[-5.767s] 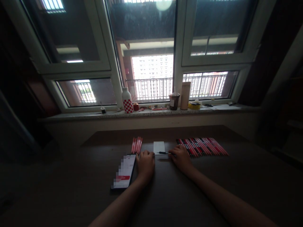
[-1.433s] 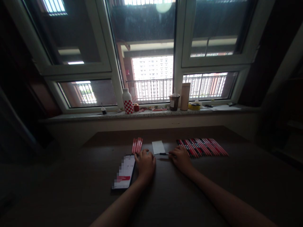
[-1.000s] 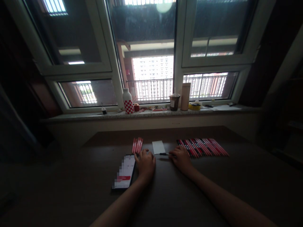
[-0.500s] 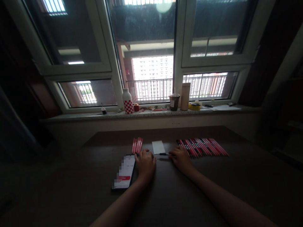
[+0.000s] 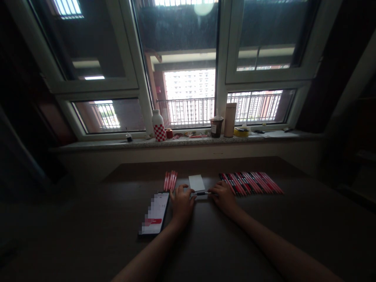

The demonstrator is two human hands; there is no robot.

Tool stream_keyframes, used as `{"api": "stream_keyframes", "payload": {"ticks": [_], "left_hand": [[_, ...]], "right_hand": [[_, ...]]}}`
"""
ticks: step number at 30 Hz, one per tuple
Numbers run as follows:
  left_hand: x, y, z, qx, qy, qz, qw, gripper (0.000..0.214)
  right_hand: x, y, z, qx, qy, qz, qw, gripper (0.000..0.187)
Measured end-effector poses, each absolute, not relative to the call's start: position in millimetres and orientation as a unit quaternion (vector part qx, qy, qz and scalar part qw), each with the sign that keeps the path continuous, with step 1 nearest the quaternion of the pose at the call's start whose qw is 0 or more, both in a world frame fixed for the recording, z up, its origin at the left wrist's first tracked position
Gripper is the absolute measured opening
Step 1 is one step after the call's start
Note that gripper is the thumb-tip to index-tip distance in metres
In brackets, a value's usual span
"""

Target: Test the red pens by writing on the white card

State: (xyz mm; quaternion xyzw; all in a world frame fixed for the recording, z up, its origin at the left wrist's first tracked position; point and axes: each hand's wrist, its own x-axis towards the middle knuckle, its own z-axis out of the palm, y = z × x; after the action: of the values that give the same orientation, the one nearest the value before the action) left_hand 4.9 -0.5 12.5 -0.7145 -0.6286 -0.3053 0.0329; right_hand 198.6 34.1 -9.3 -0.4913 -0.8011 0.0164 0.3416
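Note:
A slim pen (image 5: 202, 193) with a dark middle section lies level between my two hands, just in front of a small white paper (image 5: 196, 183). My right hand (image 5: 223, 196) pinches its right end between thumb and fingers. At the other end, the thumb and index finger of my left hand (image 5: 182, 203) close on the tip. A phone (image 5: 154, 214) with a lit screen lies beside my left hand. Behind that hand is a small group of pink pens (image 5: 170, 181). Next to my right hand lies a long row of pink, red and black pens (image 5: 252, 183).
The dark table (image 5: 223, 243) reaches toward a stone windowsill (image 5: 188, 142). On the sill stand a white bottle with red checks (image 5: 159, 126), a drink cup (image 5: 216, 127), a tall beige flask (image 5: 230, 120) and a yellow tape roll (image 5: 241, 132).
My left hand has shifted slightly right, and its thumb and index finger now meet the pen's left end. The pen has moved a little. My right hand stays almost in place.

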Motion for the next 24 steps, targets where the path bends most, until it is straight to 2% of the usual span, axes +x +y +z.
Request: {"api": "stream_keyframes", "payload": {"ticks": [7,24], "left_hand": [[4.2,3.2,8.8,-0.717,-0.625,-0.307,0.033,0.01],[4.1,2.2,9.0,-0.675,-0.678,-0.283,0.068,0.018]], "right_hand": [[199.2,35.7,-12.1,-0.478,-0.808,0.026,0.344,0.015],[199.9,33.6,-8.1,-0.51,-0.786,-0.001,0.349,0.016]]}}
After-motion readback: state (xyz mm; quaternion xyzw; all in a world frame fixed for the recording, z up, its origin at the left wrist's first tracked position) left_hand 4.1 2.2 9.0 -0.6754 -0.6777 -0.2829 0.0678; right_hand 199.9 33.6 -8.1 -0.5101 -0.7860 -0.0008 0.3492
